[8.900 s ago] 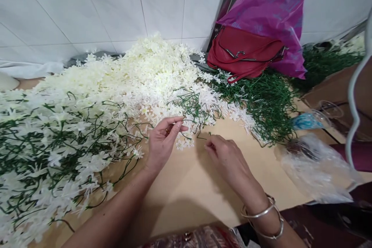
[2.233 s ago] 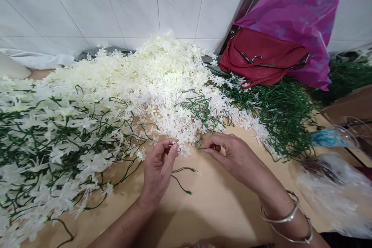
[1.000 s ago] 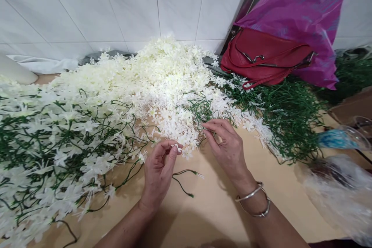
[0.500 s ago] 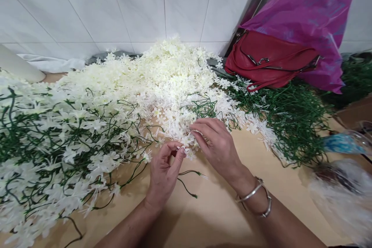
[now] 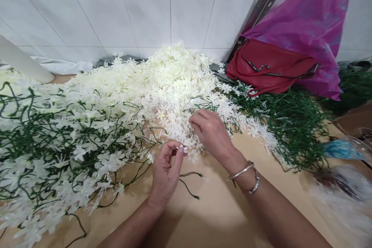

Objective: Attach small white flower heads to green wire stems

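Behind the flower heap [image 5: 171, 75], most of the grey cloth [image 5: 120, 60] and the worktop's [image 5: 209, 211] back edge are hidden; heap's cut off by pic's L edge. Green stems [image 5: 193, 173] are pt. hidden by L hand [image 5: 165, 176], small flower [image 5: 185, 148] by its thumb. Whether anything's held in R hand [image 5: 210, 131] can't be told. Twd worktop's R side, clear plastic bag [image 5: 338, 211] is blurred & cut off.

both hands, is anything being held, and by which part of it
The left hand holds a small white flower in a pinch, the exact part gripped being hidden. Whether the right hand holds anything cannot be told.
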### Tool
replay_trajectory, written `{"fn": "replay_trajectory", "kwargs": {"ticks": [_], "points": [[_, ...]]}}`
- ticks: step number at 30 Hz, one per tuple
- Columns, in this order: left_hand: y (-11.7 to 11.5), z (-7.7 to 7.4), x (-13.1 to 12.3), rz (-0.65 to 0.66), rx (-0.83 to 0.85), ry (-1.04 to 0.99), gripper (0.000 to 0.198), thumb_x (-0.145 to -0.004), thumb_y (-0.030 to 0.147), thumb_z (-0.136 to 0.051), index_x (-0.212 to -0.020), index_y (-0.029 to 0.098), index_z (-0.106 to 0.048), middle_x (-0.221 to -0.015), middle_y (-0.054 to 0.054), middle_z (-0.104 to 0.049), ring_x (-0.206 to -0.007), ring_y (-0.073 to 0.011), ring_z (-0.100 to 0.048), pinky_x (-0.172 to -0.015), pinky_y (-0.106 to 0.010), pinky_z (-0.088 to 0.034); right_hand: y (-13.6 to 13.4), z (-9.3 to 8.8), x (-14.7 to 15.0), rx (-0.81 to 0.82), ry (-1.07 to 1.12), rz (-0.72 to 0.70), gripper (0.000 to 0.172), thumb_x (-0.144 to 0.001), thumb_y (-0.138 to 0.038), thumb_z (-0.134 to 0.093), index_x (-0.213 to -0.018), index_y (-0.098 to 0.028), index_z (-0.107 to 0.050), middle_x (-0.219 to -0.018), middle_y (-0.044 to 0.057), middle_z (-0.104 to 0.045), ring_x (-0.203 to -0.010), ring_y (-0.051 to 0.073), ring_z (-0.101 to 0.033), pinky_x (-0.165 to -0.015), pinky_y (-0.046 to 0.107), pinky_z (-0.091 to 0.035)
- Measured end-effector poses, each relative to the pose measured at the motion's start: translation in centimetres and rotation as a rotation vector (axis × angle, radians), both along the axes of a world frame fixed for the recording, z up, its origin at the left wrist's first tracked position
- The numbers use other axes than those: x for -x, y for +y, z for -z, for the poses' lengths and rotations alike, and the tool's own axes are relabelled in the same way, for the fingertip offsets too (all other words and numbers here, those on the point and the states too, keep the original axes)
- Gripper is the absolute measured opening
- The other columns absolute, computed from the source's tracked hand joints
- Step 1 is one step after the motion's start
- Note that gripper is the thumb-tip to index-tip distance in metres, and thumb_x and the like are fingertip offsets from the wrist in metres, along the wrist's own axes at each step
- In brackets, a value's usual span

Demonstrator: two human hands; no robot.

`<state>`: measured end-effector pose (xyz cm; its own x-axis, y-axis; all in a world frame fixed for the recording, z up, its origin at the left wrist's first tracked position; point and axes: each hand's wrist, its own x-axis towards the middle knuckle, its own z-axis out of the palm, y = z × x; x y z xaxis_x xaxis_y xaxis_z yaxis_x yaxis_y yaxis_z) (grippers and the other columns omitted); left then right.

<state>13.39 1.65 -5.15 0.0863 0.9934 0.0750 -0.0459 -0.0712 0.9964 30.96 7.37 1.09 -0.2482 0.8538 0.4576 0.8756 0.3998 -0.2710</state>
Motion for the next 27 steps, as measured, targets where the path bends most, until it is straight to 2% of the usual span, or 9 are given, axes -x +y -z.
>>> {"fn": "replay_trajectory", "kwargs": {"ticks": [3, 7, 9, 12, 15, 18, 21, 27], "points": [[0.0, -0.2, 0.0, 0.003, 0.006, -0.015, 0.015, -0.104, 0.037, -0.061, -0.104, 0.022, -0.061, -0.103, -0.004, -0.067, -0.1, -0.0184, -0.068, -0.091, -0.031, -0.058, -1.6, -0.3, -1.1, -0.008, 0.251, -0.014, 0.017, -0.098, -0.009, -0.061, -0.091, -0.022, -0.069, -0.091, 0.005, -0.071, -0.086, 0.022, -0.066, -0.082, 0.036, -0.049], [-0.1, -0.2, 0.0, -0.002, 0.001, 0.001, 0.015, -0.104, 0.037, -0.062, -0.104, 0.022, -0.061, -0.101, -0.005, -0.069, -0.099, -0.0188, -0.068, -0.093, -0.032, -0.058, -3.5, -0.3, -1.0, 0.056, 0.569, 0.02, 0.005, -0.091, -0.018, -0.076, -0.093, -0.022, -0.074, -0.094, 0.004, -0.075, -0.079, 0.019, -0.067, -0.077, 0.034, -0.055], [-0.1, -0.3, 0.0, -0.002, 0.0, 0.0, 0.016, -0.103, 0.038, -0.063, -0.103, 0.022, -0.061, -0.101, -0.005, -0.069, -0.098, -0.0191, -0.069, -0.093, -0.033, -0.058, -4.1, 0.0, -0.6, 0.081, 0.69, 0.047, 0.001, -0.092, -0.023, -0.075, -0.091, -0.023, -0.076, -0.093, 0.004, -0.076, -0.081, 0.019, -0.069, -0.078, 0.035, -0.056], [-0.1, -0.3, 0.0, -0.005, -0.006, -0.004, 0.017, -0.103, 0.039, -0.063, -0.103, 0.022, -0.061, -0.101, -0.005, -0.07, -0.1, -0.0197, -0.069, -0.094, -0.034, -0.058, -4.3, 0.9, -0.3, 0.103, 0.84, 0.104, 0.007, -0.091, -0.022, -0.072, -0.086, -0.023, -0.076, -0.085, 0.003, -0.075, -0.081, 0.019, -0.069, -0.077, 0.034, -0.055], [-0.1, -0.3, 0.0, -0.017, -0.002, 0.007, 0.017, -0.102, 0.039, -0.064, -0.102, 0.022, -0.063, -0.102, -0.006, -0.071, -0.101, -0.0202, -0.069, -0.093, -0.033, -0.058, -4.2, 1.9, -0.2, 0.139, 0.952, 0.174, 0.002, -0.087, -0.022, -0.075, -0.089, -0.023, -0.076, -0.083, 0.001, -0.074, -0.078, 0.018, -0.067, -0.075, 0.033, -0.054], [-0.1, -0.2, 0.0, -0.016, -0.001, 0.02, 0.017, -0.102, 0.039, -0.064, -0.102, 0.022, -0.063, -0.103, -0.006, -0.071, -0.099, -0.0198, -0.07, -0.092, -0.032, -0.058, -4.2, 2.5, -0.3, 0.142, 1.017, 0.2, 0.009, -0.087, -0.023, -0.076, -0.096, -0.023, -0.075, -0.086, 0.002, -0.074, -0.08, 0.018, -0.066, -0.077, 0.034, -0.053], [0.0, -0.1, 0.1, -0.011, -0.013, 0.031, 0.016, -0.103, 0.039, -0.063, -0.102, 0.022, -0.063, -0.102, -0.006, -0.071, -0.098, -0.0197, -0.069, -0.092, -0.033, -0.058, -4.3, 2.7, -0.3, 0.131, 0.994, 0.196, 0.008, -0.089, -0.023, -0.075, -0.096, -0.023, -0.075, -0.086, 0.002, -0.073, -0.081, 0.018, -0.066, -0.078, 0.034, -0.053], [-0.2, -0.4, -0.1, -0.007, -0.008, 0.01, 0.014, -0.103, 0.037, -0.064, -0.101, 0.023, -0.063, -0.101, -0.005, -0.07, -0.095, -0.018, -0.068, -0.093, -0.032, -0.057, -4.1, 1.6, 0.9, 0.081, 0.896, 0.142, 0.004, -0.092, -0.02, -0.071, -0.093, -0.023, -0.074, -0.084, 0.002, -0.074, -0.078, 0.018, -0.068, -0.075, 0.033, -0.056]]}}
